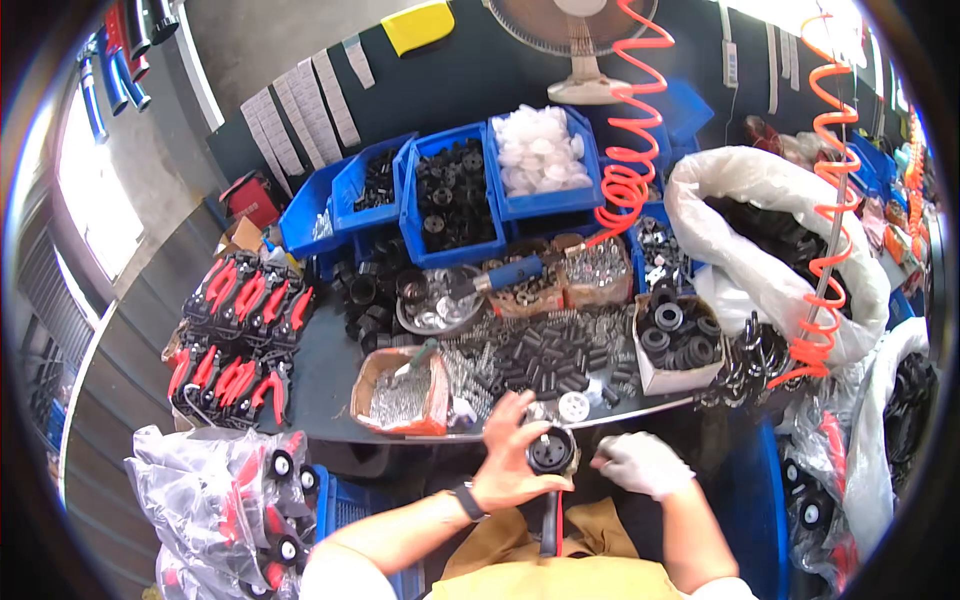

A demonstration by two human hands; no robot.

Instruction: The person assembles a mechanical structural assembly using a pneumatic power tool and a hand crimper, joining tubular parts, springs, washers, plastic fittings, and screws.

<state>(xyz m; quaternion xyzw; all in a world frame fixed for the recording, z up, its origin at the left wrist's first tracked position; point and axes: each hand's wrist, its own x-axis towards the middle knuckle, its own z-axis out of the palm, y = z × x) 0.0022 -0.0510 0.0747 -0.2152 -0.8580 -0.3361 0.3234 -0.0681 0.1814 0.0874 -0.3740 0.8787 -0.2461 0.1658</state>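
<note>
My bare left hand (505, 462), with a dark band at its wrist, grips a round black wheel-like part (550, 452) between thumb and fingers, while other fingers stick up. Below that part runs a red and black handle (552, 525), close in front of my apron. My right hand (645, 466), in a white glove, is just right of the round part and apart from it. Its fingers are curled together and slightly blurred; anything in them is too small to make out. A white disc (573, 406) lies at the bench edge beyond my left hand.
Black sleeves and springs (560, 350) cover the bench middle. An open box of small metal pieces (400, 392), a box of black rings (680, 345) and blue bins (452, 190) surround them. Red-handled tools (240, 300) sit left. A pneumatic driver (512, 272) hangs from a red coiled hose (630, 120).
</note>
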